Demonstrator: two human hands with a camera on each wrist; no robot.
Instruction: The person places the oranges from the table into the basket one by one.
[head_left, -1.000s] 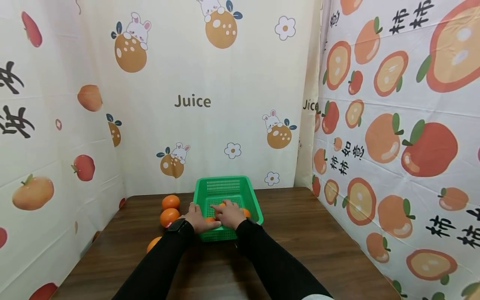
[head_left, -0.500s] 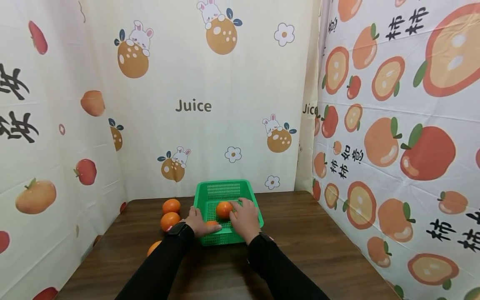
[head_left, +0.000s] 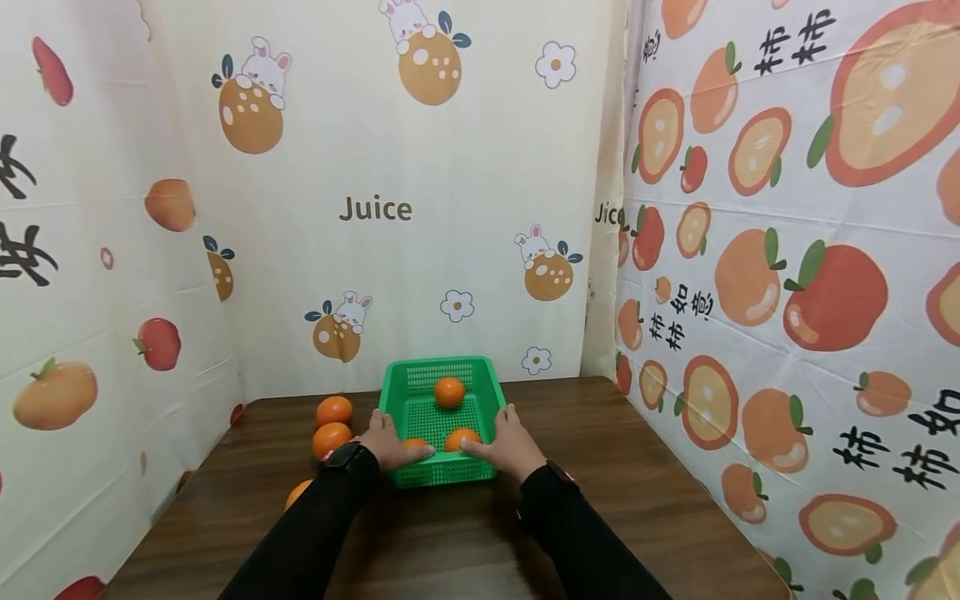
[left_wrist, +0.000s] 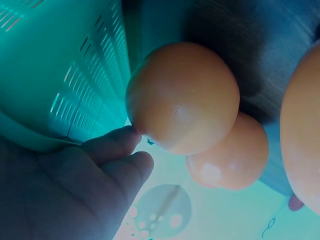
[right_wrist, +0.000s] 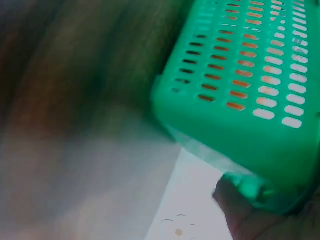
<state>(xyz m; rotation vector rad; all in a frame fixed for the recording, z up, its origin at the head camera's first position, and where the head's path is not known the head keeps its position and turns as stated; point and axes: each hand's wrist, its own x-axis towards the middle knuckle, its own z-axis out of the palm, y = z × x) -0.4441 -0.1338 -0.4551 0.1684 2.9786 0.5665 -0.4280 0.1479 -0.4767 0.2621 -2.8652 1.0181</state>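
Note:
A green plastic basket [head_left: 442,475] with slotted walls stands on the brown table. Inside it are three oranges: one orange [head_left: 450,392] near the back wall, another orange [head_left: 461,437] at front right, and a third orange [head_left: 415,444] partly hidden by my left thumb. My left hand [head_left: 386,444] holds the basket's left front corner, thumb over the rim and fingers outside. In the left wrist view its fingertips reach right to an orange [left_wrist: 182,100] outside the basket. At the right front corner my right hand [head_left: 512,446] holds the rim, its thumb lying over the front edge.
Left of the basket sit an orange [head_left: 333,410] at the back, an orange [head_left: 327,442] just in front of it, and a nearer orange [head_left: 297,494] partly behind the left sleeve. Printed cloth [head_left: 480,250] hangs around the brown wooden table [head_left: 592,467].
My right hand has let go of an orange, which now lies farther back in the basket. That hand has moved to the right front rim. My left hand has stayed at the left corner.

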